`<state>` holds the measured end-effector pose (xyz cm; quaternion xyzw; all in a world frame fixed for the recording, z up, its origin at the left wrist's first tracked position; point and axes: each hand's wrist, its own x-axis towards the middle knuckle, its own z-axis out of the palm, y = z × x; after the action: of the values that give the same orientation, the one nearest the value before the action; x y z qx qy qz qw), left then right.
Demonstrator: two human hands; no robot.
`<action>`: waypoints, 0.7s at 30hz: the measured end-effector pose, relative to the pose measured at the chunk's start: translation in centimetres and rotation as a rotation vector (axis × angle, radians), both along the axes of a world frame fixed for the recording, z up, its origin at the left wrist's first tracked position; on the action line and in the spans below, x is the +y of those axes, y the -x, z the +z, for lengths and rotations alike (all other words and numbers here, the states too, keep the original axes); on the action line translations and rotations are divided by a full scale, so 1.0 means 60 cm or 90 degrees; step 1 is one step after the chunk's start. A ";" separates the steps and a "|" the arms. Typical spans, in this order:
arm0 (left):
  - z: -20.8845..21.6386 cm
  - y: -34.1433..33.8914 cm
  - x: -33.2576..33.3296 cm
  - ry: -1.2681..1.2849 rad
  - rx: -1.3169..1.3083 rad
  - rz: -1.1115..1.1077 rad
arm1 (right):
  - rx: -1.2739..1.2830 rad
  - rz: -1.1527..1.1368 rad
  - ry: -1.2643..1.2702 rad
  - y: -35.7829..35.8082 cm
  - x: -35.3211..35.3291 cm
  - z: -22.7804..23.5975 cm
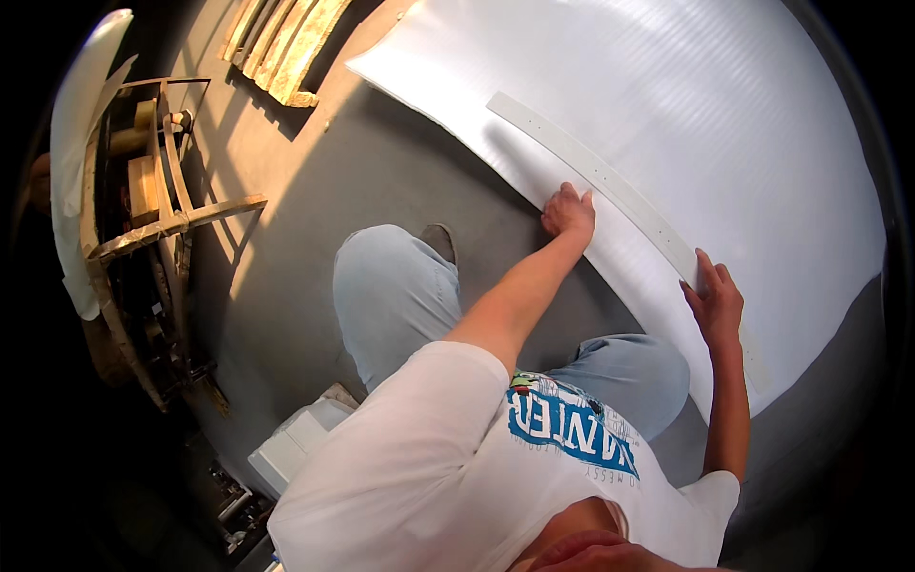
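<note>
A long, pale grey strip with small holes along it [596,172] lies on a large white sheet [686,105], running slantwise near the sheet's close edge. My left hand [570,212] is at that edge, beside the middle of the strip, with its fingers bent together. Whatever may be between those fingertips is hidden. Farther right, my right hand [717,300] has its thumb and fingers around the strip near its right end. Part of the strip there is covered by the hand.
My bent knees [396,291] are close to the sheet over a grey floor [400,162]. A wooden pallet [286,48] lies at the far left, partly sunlit. A rusty frame rack [176,224] holding wood pieces stands left. A white box [300,439] is behind my left side.
</note>
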<state>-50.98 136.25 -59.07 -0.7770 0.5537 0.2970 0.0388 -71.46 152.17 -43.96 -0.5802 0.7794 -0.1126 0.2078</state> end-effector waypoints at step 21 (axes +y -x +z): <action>-0.005 -0.005 -0.021 0.077 0.038 -0.110 | -0.043 -0.223 0.024 0.090 0.294 -0.166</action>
<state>-50.68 134.97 -59.37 -0.7181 0.6364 0.2816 0.0012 -76.88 169.80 -53.94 -0.4349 0.8590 -0.1815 0.2002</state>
